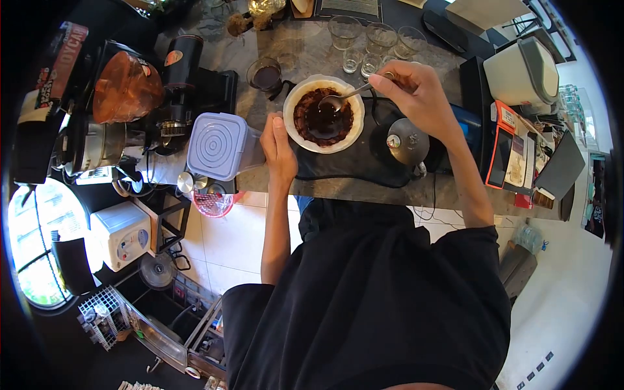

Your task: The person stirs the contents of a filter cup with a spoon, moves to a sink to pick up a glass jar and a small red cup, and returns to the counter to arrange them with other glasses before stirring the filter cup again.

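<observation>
A white round bowl point(357, 125) with a wavy rim stands on the counter in front of me, its inside coated with dark brown, wet, grainy matter. My left hand point(279, 155) is against the bowl's left side, fingers together and pointing away from me along its wall. In a pinch, my right hand point(419, 97) grips the handle of a metal spoon point(359, 91), whose bowl-end dips into the dark contents. Left of the bowl is a glass with dark liquid point(266, 78). A grey metal kettle point(409, 144) sits below my right wrist.
Several clear glasses point(380, 40) stand beyond my right hand. Beside my left hand is a lavender-lidded container point(218, 146). Further left stands a coffee grinder point(183, 62), near an amber hopper point(128, 90). A dark mat point(354, 170) lies along the counter's near edge.
</observation>
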`<act>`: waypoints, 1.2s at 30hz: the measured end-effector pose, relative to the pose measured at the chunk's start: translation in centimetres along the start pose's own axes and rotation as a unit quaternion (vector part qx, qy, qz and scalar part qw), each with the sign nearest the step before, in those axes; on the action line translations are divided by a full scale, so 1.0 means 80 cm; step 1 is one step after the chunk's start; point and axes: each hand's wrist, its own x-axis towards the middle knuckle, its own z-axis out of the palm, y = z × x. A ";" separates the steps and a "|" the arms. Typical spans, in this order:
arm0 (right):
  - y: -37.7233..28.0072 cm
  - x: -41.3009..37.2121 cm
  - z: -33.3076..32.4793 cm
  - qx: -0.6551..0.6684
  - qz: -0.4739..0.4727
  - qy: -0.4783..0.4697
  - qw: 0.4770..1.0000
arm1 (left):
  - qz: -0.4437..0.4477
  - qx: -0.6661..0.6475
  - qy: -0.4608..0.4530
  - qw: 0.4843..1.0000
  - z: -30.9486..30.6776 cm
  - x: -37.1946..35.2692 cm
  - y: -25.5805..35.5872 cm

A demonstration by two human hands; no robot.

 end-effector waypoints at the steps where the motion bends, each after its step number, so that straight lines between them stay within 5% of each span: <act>1: -0.011 -0.002 -0.002 -0.044 -0.046 0.004 0.998 | 0.022 0.010 0.009 1.000 0.002 0.001 -0.001; 5: -0.042 0.000 -0.011 -0.152 -0.161 0.005 0.975 | 0.032 0.012 0.020 0.999 0.005 0.002 -0.001; 18: -0.040 0.014 0.006 -0.211 -0.229 -0.075 0.947 | 0.041 -0.037 0.085 0.995 0.022 0.011 -0.011; 27: -0.029 0.019 0.020 -0.070 -0.121 -0.160 0.977 | 0.048 -0.038 0.096 0.993 0.024 0.012 -0.010; 32: -0.013 0.012 0.028 0.120 -0.018 -0.128 0.984 | 0.045 -0.029 0.098 0.994 0.023 0.010 -0.009; 36: -0.003 0.006 0.032 0.122 -0.026 -0.089 0.988 | 0.050 -0.036 0.083 0.995 0.021 0.010 -0.017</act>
